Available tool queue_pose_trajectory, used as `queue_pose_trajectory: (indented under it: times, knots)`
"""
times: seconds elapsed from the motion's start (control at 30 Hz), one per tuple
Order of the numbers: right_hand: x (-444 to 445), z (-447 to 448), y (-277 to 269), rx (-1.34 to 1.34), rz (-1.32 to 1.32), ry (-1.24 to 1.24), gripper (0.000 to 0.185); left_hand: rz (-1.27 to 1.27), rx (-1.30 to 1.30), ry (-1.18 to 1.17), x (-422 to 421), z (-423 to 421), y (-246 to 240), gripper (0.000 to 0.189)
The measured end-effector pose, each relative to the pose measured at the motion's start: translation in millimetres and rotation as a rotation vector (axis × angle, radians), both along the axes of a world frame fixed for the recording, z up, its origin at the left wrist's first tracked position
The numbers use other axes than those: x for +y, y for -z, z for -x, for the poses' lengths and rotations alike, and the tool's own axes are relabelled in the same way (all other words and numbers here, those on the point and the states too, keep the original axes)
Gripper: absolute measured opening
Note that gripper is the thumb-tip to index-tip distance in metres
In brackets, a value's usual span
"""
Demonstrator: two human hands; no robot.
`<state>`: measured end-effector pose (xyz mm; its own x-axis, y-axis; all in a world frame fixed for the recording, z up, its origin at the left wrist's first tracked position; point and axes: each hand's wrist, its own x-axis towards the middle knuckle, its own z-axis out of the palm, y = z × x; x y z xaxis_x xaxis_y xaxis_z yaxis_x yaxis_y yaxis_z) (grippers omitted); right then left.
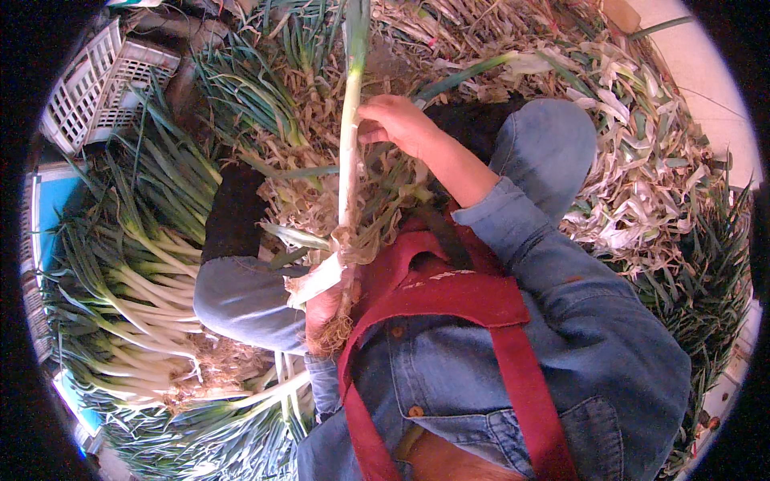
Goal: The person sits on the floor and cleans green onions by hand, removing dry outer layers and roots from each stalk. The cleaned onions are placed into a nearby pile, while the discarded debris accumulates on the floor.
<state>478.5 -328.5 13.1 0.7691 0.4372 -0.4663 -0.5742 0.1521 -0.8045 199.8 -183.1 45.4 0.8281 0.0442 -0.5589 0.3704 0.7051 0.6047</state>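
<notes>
A long green onion (pixel 348 156) stands nearly upright in the picture, its white shaft below and its green leaf running off the top edge. My left hand (pixel 325 308) grips its lower end by the fibrous roots (pixel 335 334). A strip of pale peeled skin (pixel 316 281) partly covers that hand. Loose dry outer leaves (pixel 367 240) hang around the lower shaft. My right hand (pixel 397 123) is at the upper shaft, its fingertips against the right side. Whether those fingers pinch the shaft or a thin skin, I cannot tell.
Green onions with white shafts and roots (pixel 150 300) lie piled at left. Stripped husks (pixel 631 180) heap up at right, with dark green leaves (pixel 680 300) below them. A white plastic crate (pixel 108 90) is at upper left. My bent knees (pixel 544 150) flank more dry husks.
</notes>
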Motion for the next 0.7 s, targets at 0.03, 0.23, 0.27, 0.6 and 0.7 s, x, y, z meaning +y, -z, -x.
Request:
queue_pose_trajectory:
  times: [0.03, 0.23, 0.27, 0.6, 0.7]
  knots:
    - [2, 2, 0, -0.010, -0.020, 0.030, 0.021, -0.019, 0.010, 0.014, -1, -1, -1, 0.023]
    - [12, 0, 9, -0.065, 0.126, 0.038, 0.026, -0.161, 0.088, 0.063, -1, -3, -3, 0.012]
    - [12, -1, 11, -0.045, 0.120, 0.019, 0.025, -0.240, 0.118, 0.067, -1, -2, -1, 0.011]
    - [5, -1, 9, 0.089, 0.086, -0.020, 0.013, -0.784, 0.000, 0.183, 5, 15, 24, 0.009]
    - [5, -3, 7, 0.134, 0.071, -0.041, 0.015, -0.778, 0.011, 0.175, 5, 15, 24, 0.009]
